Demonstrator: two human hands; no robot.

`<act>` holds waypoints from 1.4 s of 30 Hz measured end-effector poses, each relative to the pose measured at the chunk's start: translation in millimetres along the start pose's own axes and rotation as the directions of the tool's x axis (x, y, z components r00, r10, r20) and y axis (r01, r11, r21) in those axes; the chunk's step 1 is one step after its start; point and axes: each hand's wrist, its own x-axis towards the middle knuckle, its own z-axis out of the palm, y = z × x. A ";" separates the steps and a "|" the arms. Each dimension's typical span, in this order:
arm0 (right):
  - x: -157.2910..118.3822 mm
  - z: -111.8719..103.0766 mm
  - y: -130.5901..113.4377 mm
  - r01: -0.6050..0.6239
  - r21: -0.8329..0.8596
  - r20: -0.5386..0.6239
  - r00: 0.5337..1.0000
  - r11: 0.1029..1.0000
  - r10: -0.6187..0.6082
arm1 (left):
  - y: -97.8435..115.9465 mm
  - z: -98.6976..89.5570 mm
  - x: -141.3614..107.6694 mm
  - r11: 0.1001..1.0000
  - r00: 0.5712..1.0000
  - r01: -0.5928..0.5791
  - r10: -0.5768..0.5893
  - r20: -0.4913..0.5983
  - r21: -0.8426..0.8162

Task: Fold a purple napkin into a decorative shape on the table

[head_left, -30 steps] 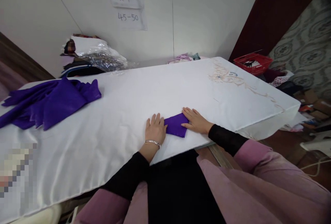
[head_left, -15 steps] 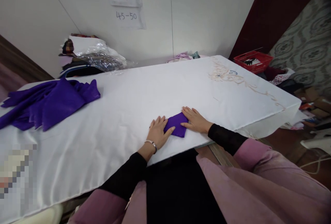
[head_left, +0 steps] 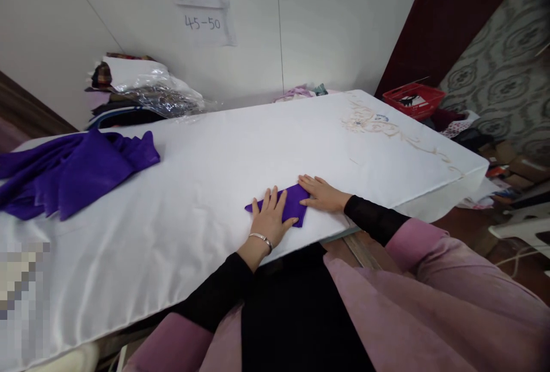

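Near the front edge of the table lies a folded purple cloth napkin [head_left: 294,204], with a pointed end sticking out to the left. My left hand [head_left: 270,218] rests flat across its left and middle part, fingers spread and thumb toward the right. On its right edge lies my right hand [head_left: 321,194], palm down with the fingers stretched out. The napkin's lower left part is hidden under my left hand. Both hands press on the cloth without gripping it.
A loose heap of purple cloths [head_left: 92,171] lies on the left of the white tablecloth [head_left: 206,188]. Folded fabrics partly in clear plastic [head_left: 137,88] stand behind it against the wall. Beyond the table's far right corner is a red basket [head_left: 415,100]. A white stool [head_left: 519,231] stands at right.
My left hand has slid right, farther over the napkin, uncovering its pointed left end. My right hand has stayed on the right edge. The whole view has shifted slightly.
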 end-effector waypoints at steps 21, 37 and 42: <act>8.9 -4.3 16.3 0.010 0.064 -0.002 1.000 0.998 -0.010 | 15.2 7.5 -11.2 0.990 0.991 -0.134 0.135 0.009 -0.038; 6.4 -2.3 13.1 0.007 0.109 -0.036 0.999 0.994 -0.003 | -2.1 11.9 -31.7 0.930 0.931 -0.363 0.365 -0.022 0.054; 4.5 0.2 12.3 0.010 0.093 -0.064 0.998 0.996 -0.004 | -6.1 4.4 -41.6 0.918 0.917 -0.397 0.398 -0.032 0.011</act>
